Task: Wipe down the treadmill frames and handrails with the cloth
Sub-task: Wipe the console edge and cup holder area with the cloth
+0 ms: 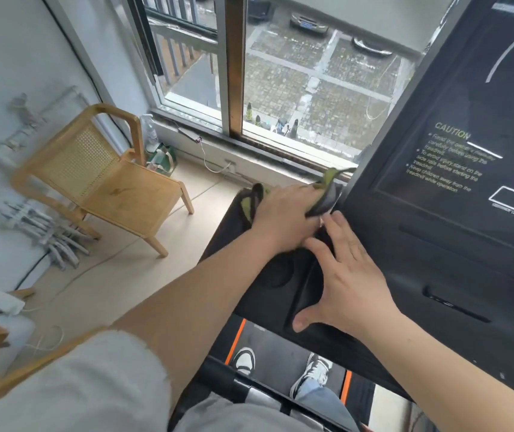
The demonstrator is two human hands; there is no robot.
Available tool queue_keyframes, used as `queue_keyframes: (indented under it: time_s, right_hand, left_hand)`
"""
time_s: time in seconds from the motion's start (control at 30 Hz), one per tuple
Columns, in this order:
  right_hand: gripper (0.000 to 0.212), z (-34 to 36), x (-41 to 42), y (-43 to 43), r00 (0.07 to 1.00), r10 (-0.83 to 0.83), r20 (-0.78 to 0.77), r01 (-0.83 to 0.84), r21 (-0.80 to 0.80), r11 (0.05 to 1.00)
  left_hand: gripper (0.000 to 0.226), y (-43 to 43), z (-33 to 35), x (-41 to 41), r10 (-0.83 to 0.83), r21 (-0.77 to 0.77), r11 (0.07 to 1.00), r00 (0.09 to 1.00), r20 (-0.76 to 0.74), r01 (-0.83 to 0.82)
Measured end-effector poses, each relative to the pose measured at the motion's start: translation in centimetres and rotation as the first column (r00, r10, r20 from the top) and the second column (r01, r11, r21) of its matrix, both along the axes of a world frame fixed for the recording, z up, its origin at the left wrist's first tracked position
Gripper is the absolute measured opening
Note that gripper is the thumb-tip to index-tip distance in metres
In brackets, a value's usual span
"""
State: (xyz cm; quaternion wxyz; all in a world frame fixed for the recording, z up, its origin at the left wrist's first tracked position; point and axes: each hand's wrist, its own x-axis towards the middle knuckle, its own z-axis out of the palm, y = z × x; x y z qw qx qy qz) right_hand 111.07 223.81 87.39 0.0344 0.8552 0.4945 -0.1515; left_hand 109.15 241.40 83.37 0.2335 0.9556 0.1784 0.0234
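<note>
My left hand point(283, 216) presses a dark cloth with yellow-green edging point(327, 194) onto the upper left corner of the black treadmill console frame point(443, 275). Folds of the cloth stick out on both sides of the hand, by the window sill. My right hand point(349, 282) lies flat with fingers spread on the console's left tray, just below the left hand, holding nothing. The console panel with its CAUTION label point(452, 160) rises to the right. Below, my two shoes stand on the treadmill belt with its orange strip point(234, 341).
A wooden cane-backed chair point(103, 179) stands on the floor to the left. A window point(280, 73) runs along the far wall just beyond the console. A green bag and bottle point(159, 151) sit by the chair. A white power strip point(3, 302) and cables lie on the floor at left.
</note>
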Motion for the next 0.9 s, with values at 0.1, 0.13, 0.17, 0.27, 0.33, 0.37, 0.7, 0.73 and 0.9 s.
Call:
queue_keyframes:
  time_s: [0.1,0.13,0.17,0.27,0.33,0.37,0.7,0.73,0.9]
  right_hand:
    - [0.158,-0.2,-1.2,-1.6,0.984,-0.177,-0.008,0.177,0.095,0.980]
    - [0.162,-0.1,-1.4,-1.7,0.981,-0.193,-0.013,0.193,0.070,0.979]
    - [0.163,0.0,-1.4,-1.5,0.983,-0.186,-0.007,0.186,0.042,0.982]
    - [0.164,0.3,-1.5,-0.8,0.986,-0.160,0.034,0.161,-0.014,0.987]
    - [0.165,0.5,-1.6,-0.7,0.985,-0.165,0.045,0.166,-0.036,0.985]
    - [0.166,0.5,-1.7,-0.7,0.984,-0.170,0.050,0.172,-0.040,0.984]
    - [0.154,0.7,-2.1,-1.2,0.995,-0.087,0.056,0.087,-0.003,0.996]
    - [0.150,0.6,-1.9,-1.3,0.996,-0.067,0.052,0.067,-0.005,0.998]
    - [0.149,0.8,-1.3,-1.8,1.000,-0.017,0.001,0.017,-0.032,0.999]
  left_hand:
    - [0.062,-3.4,-1.9,-5.7,-0.040,-0.048,0.998,0.995,0.086,0.044]
    - [0.061,-4.4,-2.6,-7.7,-0.021,-0.068,0.997,0.992,0.126,0.029]
    - [0.056,-5.3,-3.1,-9.4,-0.011,-0.062,0.998,0.984,0.176,0.022]
    - [0.047,-5.6,-3.6,-10.8,-0.042,-0.017,0.999,0.985,0.170,0.045]
    - [0.055,-4.1,-3.1,-8.8,-0.064,0.038,0.997,0.994,0.089,0.061]
    - [0.059,-3.4,-2.8,-7.6,-0.068,0.080,0.995,0.997,0.038,0.065]
    - [0.038,-8.8,-0.8,-13.5,0.063,0.222,0.973,0.997,0.034,-0.069]
    - [0.035,-9.5,-1.2,-14.7,0.077,0.223,0.971,0.996,0.055,-0.087]
    - [0.036,-9.9,-2.1,-15.8,0.101,0.315,0.944,0.995,0.021,-0.102]
